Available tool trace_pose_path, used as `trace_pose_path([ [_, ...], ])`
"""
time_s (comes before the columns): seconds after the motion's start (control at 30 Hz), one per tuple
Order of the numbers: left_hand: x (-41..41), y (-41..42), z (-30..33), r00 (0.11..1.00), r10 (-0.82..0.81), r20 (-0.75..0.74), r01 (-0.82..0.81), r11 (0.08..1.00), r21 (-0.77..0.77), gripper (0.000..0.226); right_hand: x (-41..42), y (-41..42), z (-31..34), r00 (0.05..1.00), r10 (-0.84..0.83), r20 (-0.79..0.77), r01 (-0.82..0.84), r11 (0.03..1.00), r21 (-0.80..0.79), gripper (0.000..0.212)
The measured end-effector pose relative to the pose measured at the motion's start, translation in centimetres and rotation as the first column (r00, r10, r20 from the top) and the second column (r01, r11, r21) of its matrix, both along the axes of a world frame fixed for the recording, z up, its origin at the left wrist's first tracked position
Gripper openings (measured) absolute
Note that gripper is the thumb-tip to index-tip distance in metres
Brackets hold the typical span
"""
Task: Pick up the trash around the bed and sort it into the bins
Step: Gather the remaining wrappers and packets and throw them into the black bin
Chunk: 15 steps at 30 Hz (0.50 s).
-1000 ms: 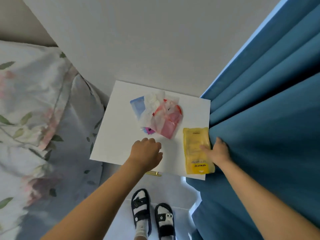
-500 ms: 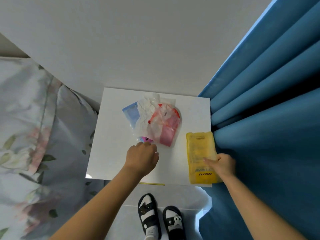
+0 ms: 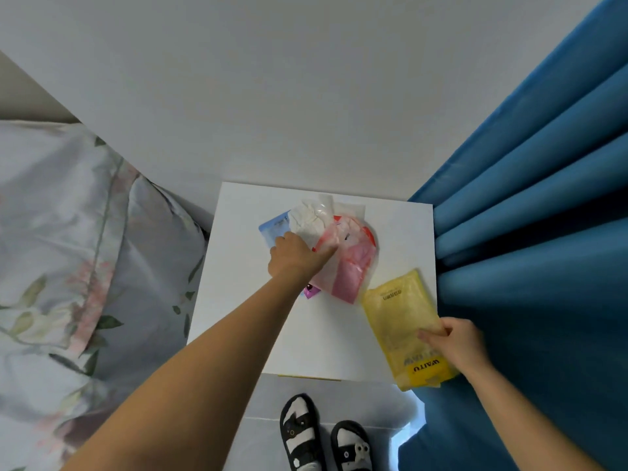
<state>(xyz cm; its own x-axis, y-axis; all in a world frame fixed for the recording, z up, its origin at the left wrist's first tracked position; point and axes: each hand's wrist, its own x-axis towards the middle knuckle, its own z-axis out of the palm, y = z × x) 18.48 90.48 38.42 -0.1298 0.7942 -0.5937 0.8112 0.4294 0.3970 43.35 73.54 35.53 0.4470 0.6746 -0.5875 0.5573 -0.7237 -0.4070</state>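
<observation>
The sorting has hardly begun: the right hand (image 3: 453,341) pinches the yellow packet (image 3: 401,321) at the bench's (image 3: 244,307) near right corner, the left hand (image 3: 294,256) presses spread fingers on the wrapper pile (image 3: 339,246) farther back, no bins visible.

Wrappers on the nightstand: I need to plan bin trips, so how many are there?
5 visible: yellow packet held by right hand; blue, white, red-pink piled under left hand; purple peeking out. More may be hidden.
</observation>
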Motion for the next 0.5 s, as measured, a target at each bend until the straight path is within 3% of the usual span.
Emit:
trace_pose_path([
  [0.13,1.7,-0.1,-0.8,0.992,-0.072,-0.106,0.072,0.997,0.003,0.094,-0.2,0.0,0.1,1.000,-0.010,-0.015,0.010,1.000,-0.012,0.031],
  [0.2,2.7,-0.4,-1.1,0.981,-0.117,-0.154,0.122,0.992,0.022,0.084,-0.3,-0.1,0.3,1.000,-0.002,-0.023,0.001,1.000,-0.016,0.027],
  [0.43,3.4,-1.1,-3.2,0.995,-0.094,-0.038,0.095,0.995,0.026,0.041,-0.3,-0.7,0.7,0.999,0.007,-0.046,-0.009,0.999,-0.045,0.023],
  [0.5,3.5,-1.2,-3.8,0.987,-0.126,-0.101,0.134,0.988,0.075,0.040,-0.3,-0.7,0.6,0.998,0.002,-0.056,-0.005,0.998,-0.056,0.021],
])
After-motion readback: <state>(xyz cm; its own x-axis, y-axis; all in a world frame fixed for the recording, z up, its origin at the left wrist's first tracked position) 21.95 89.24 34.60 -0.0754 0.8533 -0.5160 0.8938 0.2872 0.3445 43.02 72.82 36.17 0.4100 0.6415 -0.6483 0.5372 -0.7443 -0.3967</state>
